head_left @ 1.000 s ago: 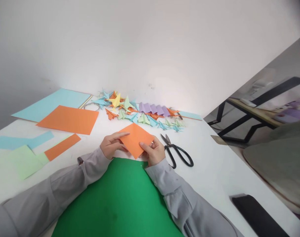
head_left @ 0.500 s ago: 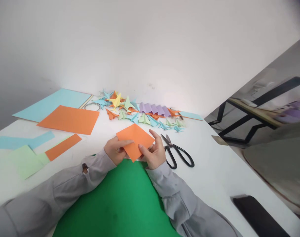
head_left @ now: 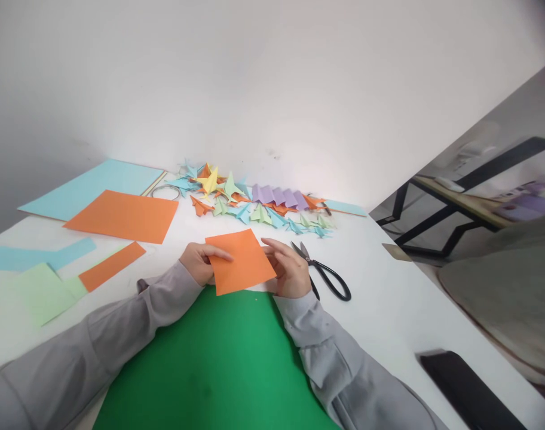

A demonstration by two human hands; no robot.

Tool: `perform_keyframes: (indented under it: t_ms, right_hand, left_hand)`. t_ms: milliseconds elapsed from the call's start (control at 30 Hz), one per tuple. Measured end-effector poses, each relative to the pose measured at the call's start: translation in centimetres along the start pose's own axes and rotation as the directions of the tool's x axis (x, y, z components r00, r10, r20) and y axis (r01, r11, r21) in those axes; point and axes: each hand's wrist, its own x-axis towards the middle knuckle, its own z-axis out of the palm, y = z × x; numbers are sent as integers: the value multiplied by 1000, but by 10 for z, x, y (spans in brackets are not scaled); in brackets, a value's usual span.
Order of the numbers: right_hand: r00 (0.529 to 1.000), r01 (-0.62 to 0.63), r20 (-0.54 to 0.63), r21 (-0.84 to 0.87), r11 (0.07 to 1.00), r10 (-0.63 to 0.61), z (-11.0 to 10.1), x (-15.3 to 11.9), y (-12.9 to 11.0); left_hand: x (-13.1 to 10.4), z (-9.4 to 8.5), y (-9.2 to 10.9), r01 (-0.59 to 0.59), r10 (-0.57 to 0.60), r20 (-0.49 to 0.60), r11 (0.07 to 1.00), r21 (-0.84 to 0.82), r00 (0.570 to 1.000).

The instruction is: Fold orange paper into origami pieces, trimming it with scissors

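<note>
A square sheet of orange paper (head_left: 243,263) is held up in front of me over the table's near edge. My left hand (head_left: 199,263) pinches its left side, the thumb lying across the front and the other fingers behind. At the paper's right edge is my right hand (head_left: 293,272), its fingers stretched out and loosely curved; the sheet's right corner overlaps it, and its thumb is hidden. Just beyond that hand lie black-handled scissors (head_left: 330,280), partly covered by it. Green cloth (head_left: 214,358) shows below the paper, between my sleeves.
Several folded paper shapes (head_left: 230,188) and a purple pleated strip (head_left: 279,197) lie along the wall. To the left are a large orange sheet (head_left: 124,215), a blue sheet (head_left: 93,182), green paper (head_left: 43,292) and an orange strip (head_left: 113,266). A black phone-like object (head_left: 465,382) lies right.
The orange paper has turned from a diamond position to a nearly square one. My right thumb has left its front, and the right hand has shifted slightly right, covering part of the scissors.
</note>
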Motion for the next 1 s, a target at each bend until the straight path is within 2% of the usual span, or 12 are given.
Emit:
perform_keyframes:
  t_ms: [100,233,300,433,600,733,800,900,1000]
  right_hand:
    - [997,70,20,-134,989,-68,1,-2,3]
    - [953,279,188,-231,932,-238,8,-7,10]
    - [930,340,235,-265,902,-281,9,-7,12]
    - [916,395,221,-341,853,-336,4,-5,12]
    - [921,384,115,-427,819,-372,3,-4,8]
    - [943,326,82,-420,847,-323,6,-8,6]
    - [964,265,67,-378,887,-259,8,-9,5]
    - [990,140,49,-254,957,-131,9,-8,5]
    - [993,92,86,-167,982,-78,9,-6,5]
  left_hand:
    - [2,-3,0,31,-29,51,999,-31,998]
    - [1,-2,4,18,-16,63,999,-36,998]
    - [0,0,7,-23,23,65,1000,-2,998]
    - [-5,6,13,-151,149,49,988,38,988]
    - [-8,10,13,-292,285,86,952,87,955]
    - [-5,6,9,-387,367,152,913,132,918]
    - [-3,2,6,-355,331,163,922,152,929]
    - [-2,-2,6,-241,217,138,950,198,966]
    - [-1,-1,7,-223,209,89,955,195,974]
